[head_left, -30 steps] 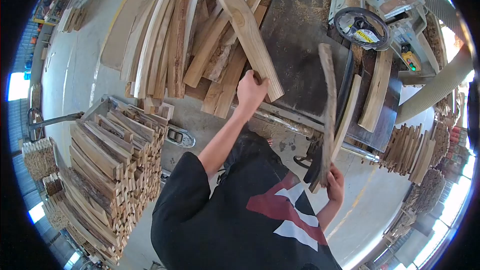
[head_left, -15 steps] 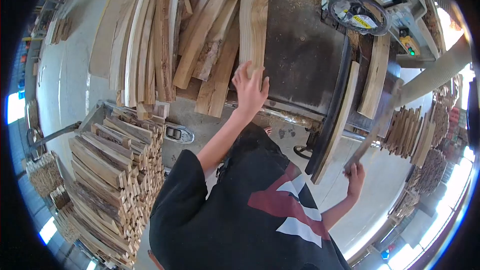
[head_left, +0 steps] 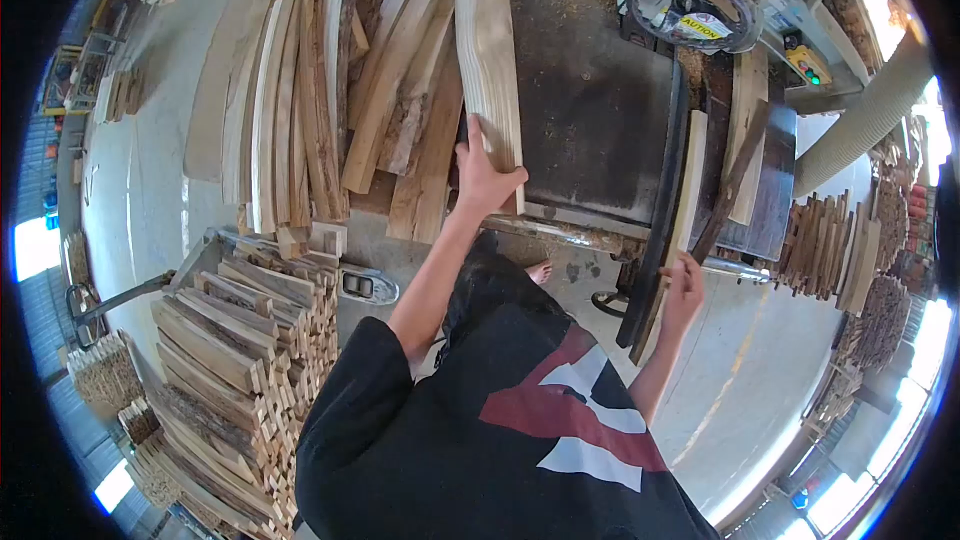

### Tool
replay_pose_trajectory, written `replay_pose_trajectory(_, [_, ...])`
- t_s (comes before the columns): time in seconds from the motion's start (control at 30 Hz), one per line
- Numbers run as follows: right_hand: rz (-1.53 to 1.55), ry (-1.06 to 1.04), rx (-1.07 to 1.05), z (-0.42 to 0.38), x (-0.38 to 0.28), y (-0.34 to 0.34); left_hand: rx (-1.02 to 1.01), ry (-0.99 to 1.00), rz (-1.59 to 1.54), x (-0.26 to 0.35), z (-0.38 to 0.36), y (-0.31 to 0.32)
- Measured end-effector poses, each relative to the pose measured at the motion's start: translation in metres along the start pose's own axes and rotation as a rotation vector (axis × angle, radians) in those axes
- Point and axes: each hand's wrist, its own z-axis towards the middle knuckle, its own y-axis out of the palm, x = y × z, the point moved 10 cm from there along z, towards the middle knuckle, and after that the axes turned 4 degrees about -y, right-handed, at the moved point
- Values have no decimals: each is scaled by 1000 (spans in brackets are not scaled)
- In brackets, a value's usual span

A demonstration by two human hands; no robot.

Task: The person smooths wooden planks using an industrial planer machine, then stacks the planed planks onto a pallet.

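My left hand (head_left: pixel 484 178) grips the near end of a light-grained wooden board (head_left: pixel 487 45), fingers at its left edge and thumb at its right. This board lies at the right of several loose boards (head_left: pixel 395 90), beside the dark machine table (head_left: pixel 595 120). My right hand (head_left: pixel 682 290) is closed around the lower end of a dark, rough-edged wood strip (head_left: pixel 738 175), which slants up and away to the right. Just left of that strip, a pale strip (head_left: pixel 690 190) rests along the black fence (head_left: pixel 660 230). The fingertips under both held pieces are partly hidden.
A handwheel (head_left: pixel 692 10) with a caution label stands at the machine's far right, near a ribbed hose (head_left: pixel 870 105). Another board (head_left: pixel 748 90) lies beyond the fence. A tall stack of cut wood (head_left: pixel 235 340) sits at left on a cart.
My left hand has gone from loosely touching the board to gripping its end, and the board has tilted slightly. My right hand has brought the dark strip up and leftward, near the fence.
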Motion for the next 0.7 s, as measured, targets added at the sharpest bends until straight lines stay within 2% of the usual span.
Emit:
replay_pose_trajectory(0.03, [46,41,-98,-4,-12,23,-1,14,4,7,-4,-4])
replay_pose_trajectory(0.1, [-63,-195,-356,-17,-47,71,-449,-139,-910,21,-29,24])
replay_pose_trajectory(0.13, [-65,-205,-458,-25,-63,92,-616,-163,-1106,24,-39,35])
replay_pose_trajectory(0.17, [-66,-216,-560,-36,-80,110,-788,-303,-1378,30,-57,45])
replay_pose_trajectory(0.23, [-99,-261,-616,-49,-99,131,-1081,-532,-2009,72,-99,46])
replay_pose_trajectory(0.27, [-145,-304,-687,-60,-106,142,-1138,-500,-1977,63,-109,55])
replay_pose_trajectory(0.3, [-138,-309,-678,-67,-111,145,-1145,-495,-1967,59,-118,61])
replay_pose_trajectory(0.4, [-370,-349,-813,-88,-113,156,-1137,-512,-1994,53,-140,77])
replay_pose_trajectory(0.53, [-347,-296,-848,-100,-94,133,-1209,-524,-1976,54,-170,88])
replay_pose_trajectory(0.63, [-325,-396,-840,-108,-77,117,-1186,-500,-2005,59,-181,92])
replay_pose_trajectory(0.7, [-157,-228,-835,-110,-58,109,-1039,-467,-1888,52,-182,98])
